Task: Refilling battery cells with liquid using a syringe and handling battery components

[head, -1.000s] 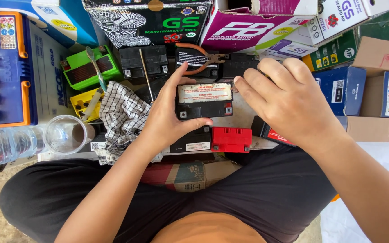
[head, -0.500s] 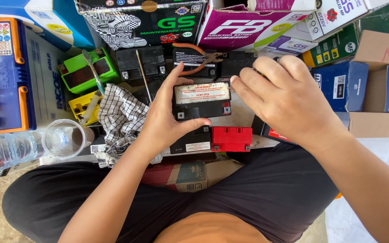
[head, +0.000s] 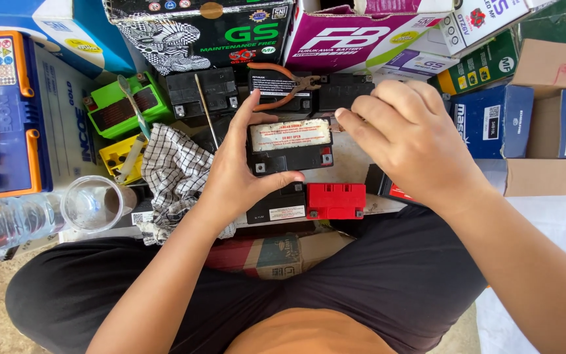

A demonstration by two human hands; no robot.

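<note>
At far left a clear plastic cup (head: pixel 92 203) stands beside a black-and-white checked cloth (head: pixel 177 172); the left hand (head: pixel 237 174) grips the small black rectangular battery with a white top label (head: pixel 289 145) at centre, while the right hand (head: pixel 406 134), fingers curled, touches its right edge, above a red battery (head: pixel 335 200)

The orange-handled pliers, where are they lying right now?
In the head view, the orange-handled pliers lie on top of the black batteries just beyond the left hand, below the black and green box.
</note>
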